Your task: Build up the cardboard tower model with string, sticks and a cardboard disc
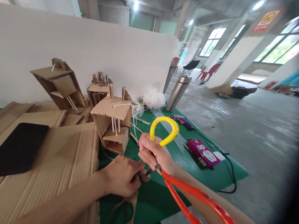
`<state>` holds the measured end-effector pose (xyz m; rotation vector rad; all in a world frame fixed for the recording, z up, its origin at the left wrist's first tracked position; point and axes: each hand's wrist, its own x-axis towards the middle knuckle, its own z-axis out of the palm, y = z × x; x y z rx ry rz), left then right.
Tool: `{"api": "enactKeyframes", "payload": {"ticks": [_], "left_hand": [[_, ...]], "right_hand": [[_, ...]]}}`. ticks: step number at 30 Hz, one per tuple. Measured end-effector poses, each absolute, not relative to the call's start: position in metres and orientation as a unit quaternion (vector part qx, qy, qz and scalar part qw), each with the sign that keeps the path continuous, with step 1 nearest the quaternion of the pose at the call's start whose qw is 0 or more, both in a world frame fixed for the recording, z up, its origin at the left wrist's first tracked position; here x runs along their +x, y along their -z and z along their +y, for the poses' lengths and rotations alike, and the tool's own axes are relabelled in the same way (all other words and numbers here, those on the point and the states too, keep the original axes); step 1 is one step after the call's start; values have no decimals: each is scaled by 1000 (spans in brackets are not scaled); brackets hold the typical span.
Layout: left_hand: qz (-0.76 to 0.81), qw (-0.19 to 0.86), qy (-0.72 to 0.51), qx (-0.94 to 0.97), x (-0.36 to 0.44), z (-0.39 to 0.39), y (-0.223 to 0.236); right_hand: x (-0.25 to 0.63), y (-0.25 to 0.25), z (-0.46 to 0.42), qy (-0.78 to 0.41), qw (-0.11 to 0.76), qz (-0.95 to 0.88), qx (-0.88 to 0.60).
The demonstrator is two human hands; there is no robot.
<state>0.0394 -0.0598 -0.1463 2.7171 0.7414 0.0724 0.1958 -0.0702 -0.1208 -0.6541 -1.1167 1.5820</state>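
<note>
My right hand (pixel 157 155) is closed round a pair of scissors near their pivot. One yellow loop handle (pixel 176 127) stands up above the fist, and the red handle (pixel 198 186) spreads wide toward me. A blade points down to the left at a small rounded cardboard piece (pixel 146 178). My left hand (pixel 122 175) pinches that piece, its fingertips close to the blade. Under the left hand lies a curved cardboard strip (pixel 133 202). Just beyond both hands stands a cardboard box model (pixel 112 109) with sticks inside and white string trailing from its top.
Cardboard sheets (pixel 77 149) fill the left, with a black tablet-like slab (pixel 23 147) on top. Two more cardboard models (pixel 64 85) stand behind. On the green table (pixel 198 177) are a glue gun (pixel 182 119), a purple power strip (pixel 204 152), glue sticks (pixel 170 133) and a steel flask (pixel 178 93).
</note>
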Motion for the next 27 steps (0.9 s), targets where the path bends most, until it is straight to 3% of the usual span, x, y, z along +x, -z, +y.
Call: {"api": "enactKeyframes", "payload": {"ticks": [27], "left_hand": [[263, 150, -17, 953, 39, -58, 146]], "right_hand": [[196, 125, -70, -666, 522, -467, -258]]}}
